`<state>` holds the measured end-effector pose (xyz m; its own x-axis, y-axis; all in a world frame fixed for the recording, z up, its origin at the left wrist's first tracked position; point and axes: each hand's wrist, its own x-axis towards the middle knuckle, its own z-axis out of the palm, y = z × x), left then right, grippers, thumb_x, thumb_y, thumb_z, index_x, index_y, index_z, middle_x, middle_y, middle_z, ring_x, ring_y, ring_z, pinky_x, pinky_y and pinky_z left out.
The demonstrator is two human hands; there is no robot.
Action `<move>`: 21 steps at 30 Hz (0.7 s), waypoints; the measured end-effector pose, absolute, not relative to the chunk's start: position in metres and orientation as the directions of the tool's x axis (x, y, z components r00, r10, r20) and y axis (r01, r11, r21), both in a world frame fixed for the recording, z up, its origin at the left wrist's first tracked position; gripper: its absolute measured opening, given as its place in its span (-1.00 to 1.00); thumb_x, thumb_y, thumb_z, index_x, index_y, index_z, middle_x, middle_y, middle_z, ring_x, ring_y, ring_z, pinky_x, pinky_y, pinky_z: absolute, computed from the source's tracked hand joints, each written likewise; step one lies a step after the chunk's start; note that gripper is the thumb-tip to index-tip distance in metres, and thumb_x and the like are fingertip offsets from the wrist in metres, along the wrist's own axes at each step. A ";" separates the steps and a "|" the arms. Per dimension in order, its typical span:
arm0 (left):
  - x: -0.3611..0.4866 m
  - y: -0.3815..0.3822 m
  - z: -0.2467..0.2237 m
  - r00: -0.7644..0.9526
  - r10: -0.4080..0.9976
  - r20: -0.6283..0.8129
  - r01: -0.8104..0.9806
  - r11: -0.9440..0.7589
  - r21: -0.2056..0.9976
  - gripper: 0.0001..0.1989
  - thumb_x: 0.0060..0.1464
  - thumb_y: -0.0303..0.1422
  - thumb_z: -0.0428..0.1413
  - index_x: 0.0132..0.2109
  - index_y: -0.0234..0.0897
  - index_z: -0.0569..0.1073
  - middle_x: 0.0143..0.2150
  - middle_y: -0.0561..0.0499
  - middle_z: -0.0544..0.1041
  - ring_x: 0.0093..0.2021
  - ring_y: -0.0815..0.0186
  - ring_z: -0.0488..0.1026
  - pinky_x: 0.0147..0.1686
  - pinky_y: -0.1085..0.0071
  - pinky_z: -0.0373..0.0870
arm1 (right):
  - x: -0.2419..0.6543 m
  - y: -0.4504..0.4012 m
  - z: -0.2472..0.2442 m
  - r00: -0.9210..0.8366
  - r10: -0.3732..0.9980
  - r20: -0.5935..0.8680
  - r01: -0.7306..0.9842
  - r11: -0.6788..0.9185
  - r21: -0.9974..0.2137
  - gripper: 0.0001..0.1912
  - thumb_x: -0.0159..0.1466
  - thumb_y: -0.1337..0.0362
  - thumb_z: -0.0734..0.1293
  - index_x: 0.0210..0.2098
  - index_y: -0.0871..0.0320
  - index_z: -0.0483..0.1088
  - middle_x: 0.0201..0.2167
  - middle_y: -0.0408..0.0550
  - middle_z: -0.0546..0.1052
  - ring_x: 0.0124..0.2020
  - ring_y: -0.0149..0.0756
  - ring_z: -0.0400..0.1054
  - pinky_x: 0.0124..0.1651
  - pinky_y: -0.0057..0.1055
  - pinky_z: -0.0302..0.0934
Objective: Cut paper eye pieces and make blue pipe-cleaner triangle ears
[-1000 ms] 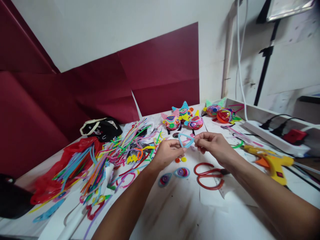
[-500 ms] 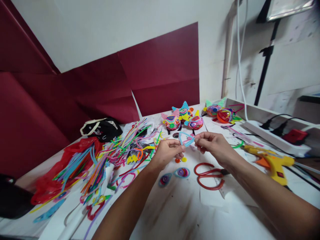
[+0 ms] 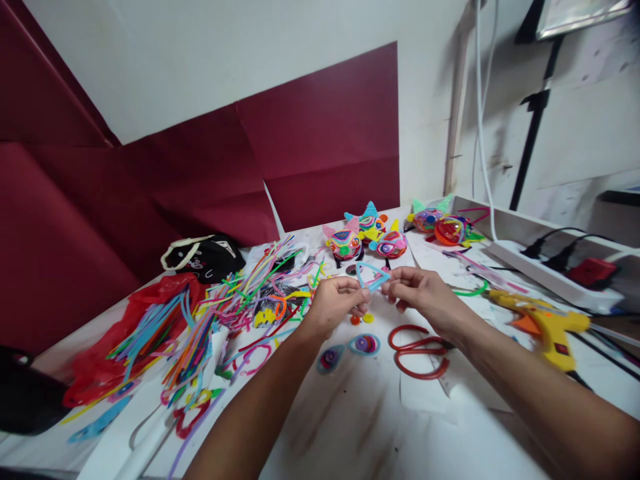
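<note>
A light-blue pipe cleaner (image 3: 364, 271) bent into a triangle is held up over the table between my two hands. My left hand (image 3: 340, 300) pinches its lower left corner. At the right corner, my right hand (image 3: 413, 291) has its fingers closed on it. Below them lie an orange and a yellow dot (image 3: 368, 319). Nearer to me are two teardrop-shaped coiled pieces (image 3: 365, 344) edged in light blue. Red-handled scissors (image 3: 419, 353) rest beneath my right forearm, their blades partly hidden by it.
Several colourful decorated balls with pointed ears (image 3: 345, 245) stand at the back. Loose pipe cleaners (image 3: 200, 333) and a red plastic bag (image 3: 95, 367) cover the left. On the right are a yellow glue gun (image 3: 545, 323), a power strip (image 3: 555, 273) and cables.
My right-hand fingers have shifted slightly left and down along the blue triangle's right corner. My left hand stays nearly where it was, still pinching.
</note>
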<state>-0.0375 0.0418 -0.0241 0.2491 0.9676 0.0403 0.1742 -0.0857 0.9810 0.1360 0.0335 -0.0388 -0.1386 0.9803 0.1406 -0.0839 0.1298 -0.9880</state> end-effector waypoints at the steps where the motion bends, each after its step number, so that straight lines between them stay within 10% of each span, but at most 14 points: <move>1: -0.037 0.042 -0.025 0.250 0.967 0.045 0.169 -0.089 0.982 -0.85 -0.09 -0.38 0.20 -0.45 -0.40 0.42 -0.57 0.04 0.45 -0.60 0.45 0.41 -0.57 0.54 0.37 | 0.134 0.033 -0.040 -0.169 0.974 0.149 -0.077 0.138 -0.987 -0.80 0.02 0.19 0.40 -0.47 0.18 0.36 -0.59 -0.19 0.39 -0.54 -0.44 0.22 -0.52 -0.50 0.13; 21: -0.033 0.037 -0.025 0.235 0.971 0.035 0.250 -0.096 0.963 -0.94 -0.05 -0.46 0.11 -0.40 -0.40 0.41 -0.51 -0.01 0.48 -0.57 0.41 0.44 -0.56 0.49 0.42 | 0.123 0.031 -0.049 -0.114 0.992 0.057 -0.184 0.035 -0.982 -0.74 -0.05 0.16 0.46 -0.59 0.22 0.39 -0.65 -0.17 0.42 -0.62 -0.47 0.23 -0.56 -0.52 0.13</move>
<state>-0.0327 0.0372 -0.0245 0.2350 0.9713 0.0355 0.2502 -0.0957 0.9635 0.1226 0.0306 -0.0493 -0.1143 0.9918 0.0566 -0.1837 0.0349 -0.9824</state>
